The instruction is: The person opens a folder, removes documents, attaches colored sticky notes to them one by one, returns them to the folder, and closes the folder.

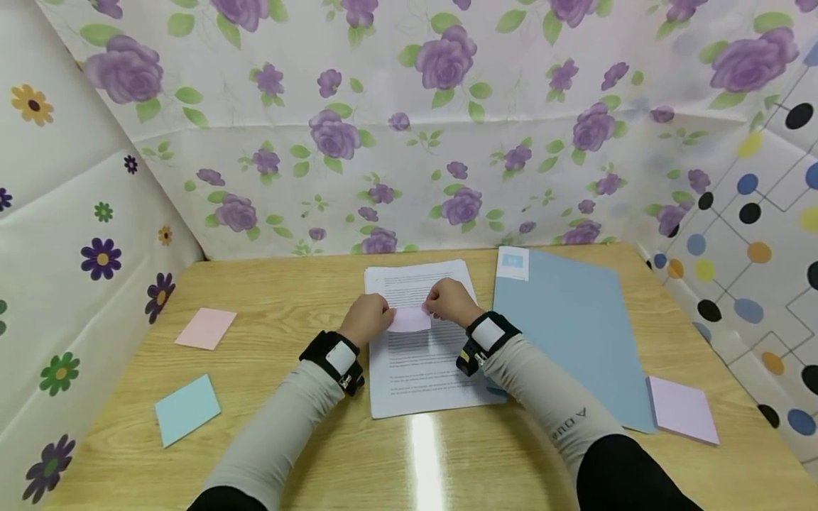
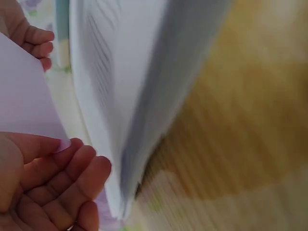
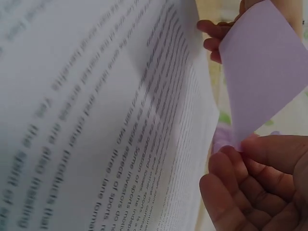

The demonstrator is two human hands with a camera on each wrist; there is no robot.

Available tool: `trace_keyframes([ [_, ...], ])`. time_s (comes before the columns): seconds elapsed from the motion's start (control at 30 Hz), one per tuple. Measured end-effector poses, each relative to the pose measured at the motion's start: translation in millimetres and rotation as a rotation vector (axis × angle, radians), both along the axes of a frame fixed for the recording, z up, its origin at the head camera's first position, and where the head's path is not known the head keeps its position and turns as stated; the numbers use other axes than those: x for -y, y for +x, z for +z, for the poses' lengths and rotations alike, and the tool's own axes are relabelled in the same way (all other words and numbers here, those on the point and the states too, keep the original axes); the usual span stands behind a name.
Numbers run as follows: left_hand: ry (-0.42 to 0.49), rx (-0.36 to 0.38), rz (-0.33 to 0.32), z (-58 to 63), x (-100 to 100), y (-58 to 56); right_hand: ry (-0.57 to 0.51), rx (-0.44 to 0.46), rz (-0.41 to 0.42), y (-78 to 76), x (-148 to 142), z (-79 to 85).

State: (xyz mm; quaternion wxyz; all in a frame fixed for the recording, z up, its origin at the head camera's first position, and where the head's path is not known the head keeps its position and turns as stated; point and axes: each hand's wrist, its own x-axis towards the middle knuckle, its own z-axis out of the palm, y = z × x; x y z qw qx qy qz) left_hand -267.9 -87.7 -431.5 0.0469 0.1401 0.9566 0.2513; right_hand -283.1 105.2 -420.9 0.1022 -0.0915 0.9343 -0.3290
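A light purple sticky note [image 1: 410, 320] is held above a stack of printed paper [image 1: 422, 383]. My left hand [image 1: 368, 319] pinches one corner between thumb and forefinger; in the left wrist view the corner of the sticky note [image 2: 29, 91] curls at that thumb tip. At the other end my right hand [image 1: 451, 301] pinches a corner the same way. The right wrist view shows the sheet [image 3: 264, 67] stretched between both hands, apart from the printed page [image 3: 120, 120]. Lines of text run across the top page.
Right of the stack lies a blue folder [image 1: 569, 319] with a white label, partly under my right forearm. A purple sticky-note pad [image 1: 684, 410] sits beyond it. Pink [image 1: 206, 328] and light blue [image 1: 188, 410] sticky-note pads lie at the left. Patterned cloth walls [image 1: 383, 142] surround the wooden table [image 1: 307, 284].
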Motion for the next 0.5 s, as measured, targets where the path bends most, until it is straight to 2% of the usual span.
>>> trace_keyframes([
  [0.27,-0.037,-0.026,0.062,-7.6,4.8,-22.8,-0.017,-0.042,-0.024,-28.3,8.1,-17.5],
  [0.5,-0.094,0.015,0.077,-11.9,10.9,-31.1,0.017,-0.074,0.001,-35.7,19.6,-27.4],
])
